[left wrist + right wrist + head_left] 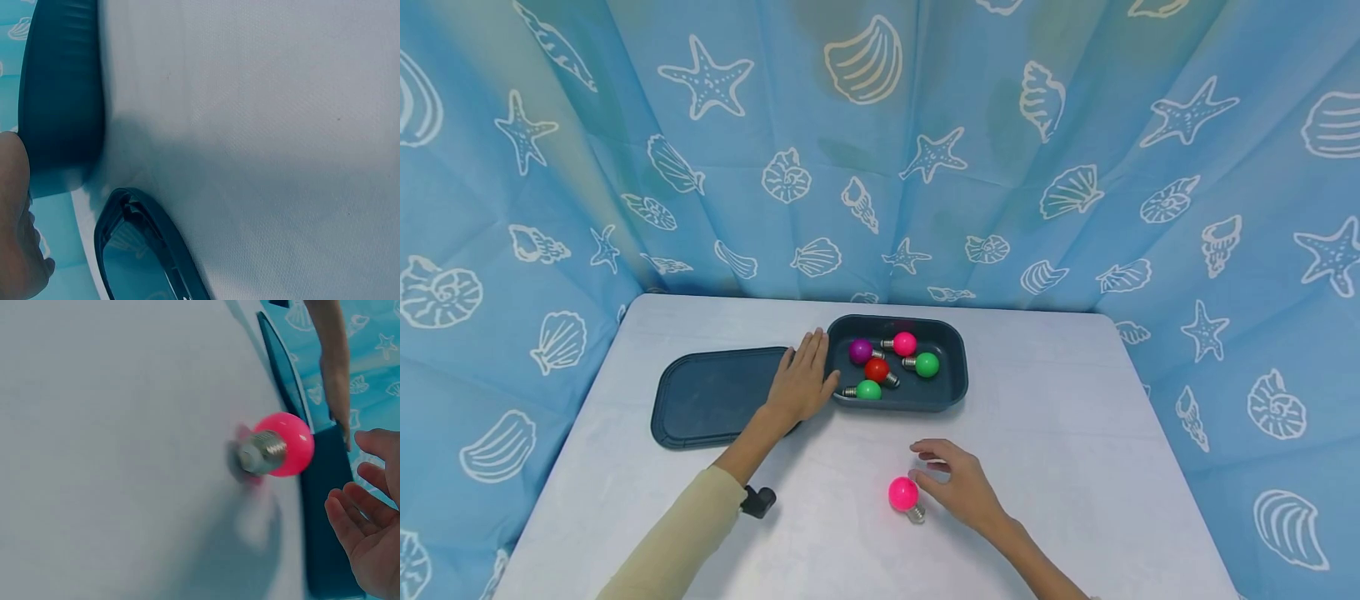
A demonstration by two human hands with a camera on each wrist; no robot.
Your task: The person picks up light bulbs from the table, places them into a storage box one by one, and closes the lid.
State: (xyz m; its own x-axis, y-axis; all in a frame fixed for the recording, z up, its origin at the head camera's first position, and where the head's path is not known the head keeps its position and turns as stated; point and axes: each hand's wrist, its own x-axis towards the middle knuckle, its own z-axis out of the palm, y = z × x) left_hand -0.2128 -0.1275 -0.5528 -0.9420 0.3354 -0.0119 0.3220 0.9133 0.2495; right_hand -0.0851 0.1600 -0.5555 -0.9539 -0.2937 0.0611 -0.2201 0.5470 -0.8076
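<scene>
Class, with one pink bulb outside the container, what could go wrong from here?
The loose pink bulb could roll away if the right hand, close beside it, nudges it. The left hand, at the left end of the container, might shift or tip it, knocking the five bulbs inside together.

Head view: the left forearm (700, 517), in a pale sleeve (658, 557), slants up from the lower left to a bare wrist (742, 457); the left hand (795, 390), near centre, has its fingers straight toward the top of the frame, thumb angled right. The right forearm (1037, 562) rises bare from the bottom edge, right of centre, and the right hand (961, 487) bends loosely leftward, thumb and fingers apart. Right wrist view: right hand at right edge, digits relaxed; left forearm at upper right.
</scene>
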